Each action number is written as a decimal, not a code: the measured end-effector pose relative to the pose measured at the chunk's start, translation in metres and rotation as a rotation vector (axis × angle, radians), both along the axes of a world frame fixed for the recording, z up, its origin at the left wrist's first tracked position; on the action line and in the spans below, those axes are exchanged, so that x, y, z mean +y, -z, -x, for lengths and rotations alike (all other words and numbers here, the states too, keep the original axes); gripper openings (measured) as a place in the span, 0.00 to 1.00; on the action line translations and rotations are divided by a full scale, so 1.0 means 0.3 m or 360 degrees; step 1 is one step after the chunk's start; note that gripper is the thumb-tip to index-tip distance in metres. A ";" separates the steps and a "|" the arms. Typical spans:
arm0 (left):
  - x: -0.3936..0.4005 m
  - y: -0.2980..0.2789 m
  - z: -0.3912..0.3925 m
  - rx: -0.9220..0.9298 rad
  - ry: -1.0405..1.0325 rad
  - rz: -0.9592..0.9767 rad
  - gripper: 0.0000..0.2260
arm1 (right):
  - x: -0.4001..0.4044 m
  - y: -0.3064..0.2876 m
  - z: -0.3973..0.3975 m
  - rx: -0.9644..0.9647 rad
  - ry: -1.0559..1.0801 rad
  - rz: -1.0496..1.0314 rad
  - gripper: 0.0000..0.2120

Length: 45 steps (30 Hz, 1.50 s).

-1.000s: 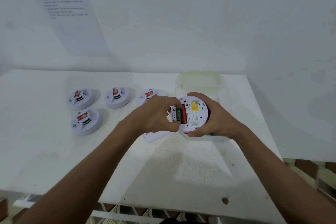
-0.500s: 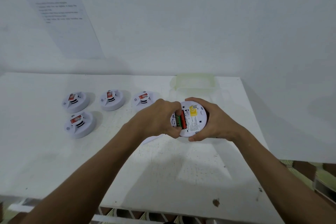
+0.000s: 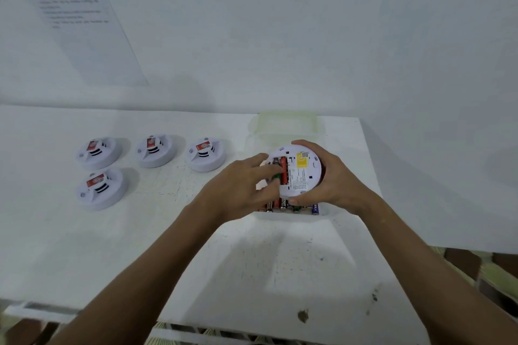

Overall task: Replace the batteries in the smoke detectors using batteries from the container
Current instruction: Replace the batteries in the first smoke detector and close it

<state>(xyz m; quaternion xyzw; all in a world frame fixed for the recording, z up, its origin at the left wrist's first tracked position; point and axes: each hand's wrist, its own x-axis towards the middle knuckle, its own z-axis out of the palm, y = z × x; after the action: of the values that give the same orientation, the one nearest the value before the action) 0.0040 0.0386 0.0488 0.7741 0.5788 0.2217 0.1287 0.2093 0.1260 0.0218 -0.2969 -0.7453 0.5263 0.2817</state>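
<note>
My right hand (image 3: 333, 179) grips a round white smoke detector (image 3: 301, 173), held back side up above the battery container (image 3: 291, 209). Its open battery bay shows a green battery (image 3: 277, 168) and a red battery (image 3: 283, 173) side by side. My left hand (image 3: 238, 190) has its fingertips on the green battery at the bay's left edge. Below the detector, several loose batteries lie in the container, partly hidden by my hands.
Several other white smoke detectors stand face up at the left: three in a row (image 3: 98, 152), (image 3: 156, 150), (image 3: 206, 152) and one nearer (image 3: 101, 189). A pale clear lid (image 3: 286, 123) lies behind the container. The table's right edge (image 3: 372, 176) is close. A printed sheet (image 3: 81, 22) hangs on the wall.
The view has shifted, so the batteries in the container now show below the detector. My left fingers have slid along the green battery in the bay. The right hand keeps its grip.
</note>
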 end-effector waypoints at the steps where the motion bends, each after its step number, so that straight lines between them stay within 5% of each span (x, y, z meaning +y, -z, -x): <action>1: 0.005 -0.002 -0.007 -0.0090 -0.0059 0.0015 0.19 | 0.004 0.000 -0.004 0.0008 0.0018 -0.0010 0.42; 6: 0.057 -0.029 -0.021 -0.0447 -0.0459 0.0137 0.17 | 0.025 -0.007 -0.018 0.0019 0.0113 -0.0053 0.44; 9: 0.084 -0.055 -0.036 -0.0418 -0.0452 0.0088 0.12 | 0.031 -0.010 -0.019 0.0024 0.0186 -0.0074 0.43; 14: 0.164 -0.100 0.022 -0.0856 -0.0541 0.0022 0.06 | 0.043 -0.012 -0.046 0.0040 0.0277 -0.0008 0.45; 37: 0.480 0.055 0.129 0.0200 -0.0236 0.0831 0.12 | 0.097 0.028 -0.068 0.0006 0.0306 0.0101 0.45; 45: 0.455 0.069 0.118 0.0157 -0.0355 0.0692 0.13 | 0.093 0.019 -0.065 -0.0005 0.0313 0.0082 0.45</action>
<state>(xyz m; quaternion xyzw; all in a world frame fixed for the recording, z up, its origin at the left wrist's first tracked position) -0.0316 0.1752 0.0282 0.6694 0.7004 0.0668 0.2386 0.2289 0.1539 0.0160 -0.3765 -0.6992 0.5148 0.3231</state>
